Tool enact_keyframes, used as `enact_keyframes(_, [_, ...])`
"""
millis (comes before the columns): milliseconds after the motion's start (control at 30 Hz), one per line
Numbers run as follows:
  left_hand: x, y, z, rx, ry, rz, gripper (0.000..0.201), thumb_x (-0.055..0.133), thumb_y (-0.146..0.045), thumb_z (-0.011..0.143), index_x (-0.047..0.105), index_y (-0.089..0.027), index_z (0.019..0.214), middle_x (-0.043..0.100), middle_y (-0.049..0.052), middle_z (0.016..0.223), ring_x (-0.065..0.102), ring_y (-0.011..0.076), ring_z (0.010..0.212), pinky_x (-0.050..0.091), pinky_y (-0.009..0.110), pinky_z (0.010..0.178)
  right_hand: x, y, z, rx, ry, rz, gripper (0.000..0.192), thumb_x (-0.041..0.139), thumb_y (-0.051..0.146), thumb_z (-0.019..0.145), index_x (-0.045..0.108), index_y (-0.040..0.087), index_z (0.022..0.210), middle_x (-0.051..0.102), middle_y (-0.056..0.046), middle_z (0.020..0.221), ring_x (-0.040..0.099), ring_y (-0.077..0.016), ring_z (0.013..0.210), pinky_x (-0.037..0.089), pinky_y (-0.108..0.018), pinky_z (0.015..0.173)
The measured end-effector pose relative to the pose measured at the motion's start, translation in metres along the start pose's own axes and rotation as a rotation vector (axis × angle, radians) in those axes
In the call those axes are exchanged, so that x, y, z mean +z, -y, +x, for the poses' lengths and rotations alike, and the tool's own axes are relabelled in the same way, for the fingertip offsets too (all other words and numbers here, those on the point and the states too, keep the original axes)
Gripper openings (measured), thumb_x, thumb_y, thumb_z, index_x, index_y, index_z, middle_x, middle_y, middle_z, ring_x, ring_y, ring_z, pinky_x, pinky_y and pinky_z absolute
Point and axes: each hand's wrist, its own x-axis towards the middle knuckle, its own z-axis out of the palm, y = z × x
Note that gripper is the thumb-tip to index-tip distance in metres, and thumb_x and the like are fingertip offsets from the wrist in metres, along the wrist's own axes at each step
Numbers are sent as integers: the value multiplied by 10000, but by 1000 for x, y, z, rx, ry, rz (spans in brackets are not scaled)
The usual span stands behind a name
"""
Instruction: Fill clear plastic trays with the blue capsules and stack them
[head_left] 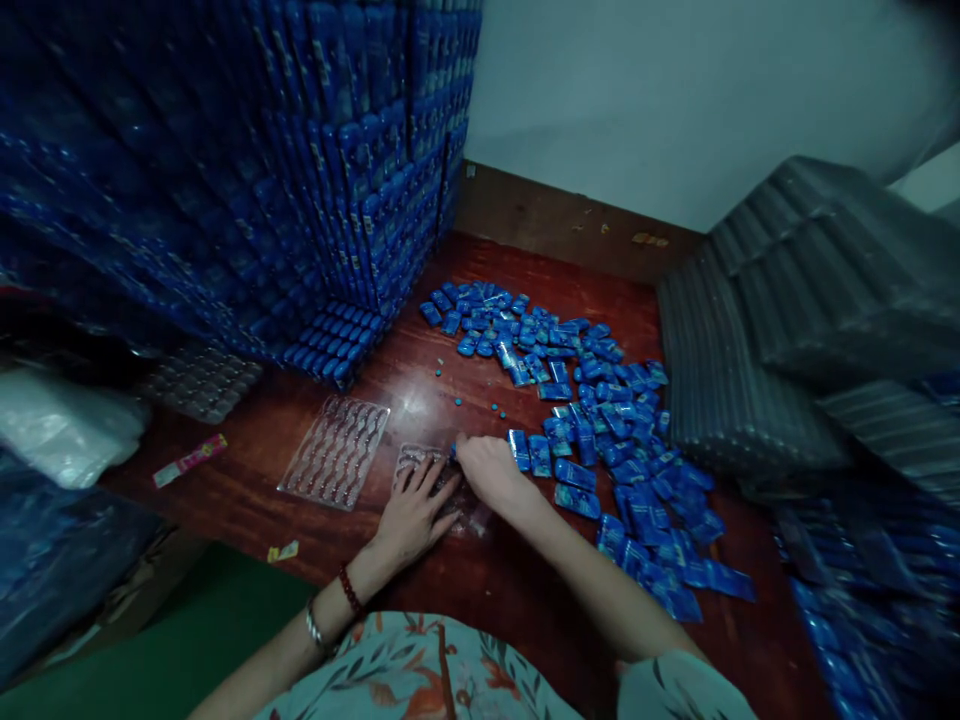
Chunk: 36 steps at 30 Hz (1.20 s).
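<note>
My left hand (421, 508) lies with fingers spread on a clear plastic tray (409, 455) with moulded hollows, near the table's front edge. My right hand (491, 470) is closed just right of it, over the tray's right side. A bit of a small blue packet (453, 450) shows at its fingertips; the rest is hidden. A second clear moulded tray (334, 452) lies flat to the left of my hands. Right of and beyond my right hand spreads a loose heap of shiny blue packets (577, 400).
Tall stacks of trays filled with blue packets (360, 200) stand at the left. Grey-looking stacked trays (742, 370) rise at the right, against the wall. A pink and yellow strip (190, 461) and a white plastic bag (67, 425) lie at the left of the red-brown table (427, 375).
</note>
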Motion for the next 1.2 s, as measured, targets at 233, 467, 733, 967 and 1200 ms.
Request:
enact_keyframes(233, [-2, -1, 1, -1, -16, -8, 448, 474, -467, 879, 514, -280, 1285, 448, 96, 1399, 373, 304, 1300, 312, 479, 1029, 16, -63, -21, 345, -77, 80, 348, 399, 428, 935, 592, 160, 1044, 693, -126, 964, 649, -240, 964, 457, -282, 733])
enact_keyframes(467, [1, -1, 3, -26, -59, -39, 440, 470, -458, 885, 524, -271, 1280, 453, 129, 1379, 381, 292, 1296, 301, 467, 1040, 64, -52, -27, 604, -191, 142, 372, 442, 425, 913, 527, 113, 1098, 655, -151, 1000, 654, -233, 906, 447, -273, 666])
enact_keyframes(733, [2, 1, 4, -21, -24, -36, 506, 453, -470, 889, 447, -244, 1341, 480, 117, 1354, 366, 297, 1297, 296, 477, 1040, 77, -62, -39, 531, -539, 633, 295, 355, 318, 907, 583, 142, 972, 672, -99, 841, 652, -192, 756, 473, -282, 677])
enact_keyframes(967, [3, 1, 1, -50, -85, -85, 505, 476, -467, 875, 494, -160, 1276, 480, 145, 1321, 340, 308, 1298, 327, 458, 1035, 35, -44, -44, 225, -613, 1364, 482, 459, 459, 853, 517, 177, 1240, 610, 18, 580, 554, -137, 461, 467, -252, 482])
enact_keyframes(1200, [1, 0, 1, -43, -59, -83, 400, 516, -413, 857, 549, -155, 1161, 525, 150, 1228, 453, 292, 1184, 353, 454, 1011, 18, -4, -16, -51, -273, 996, 340, 540, 242, 801, 607, 199, 1132, 692, -5, 845, 633, -124, 674, 474, -213, 625])
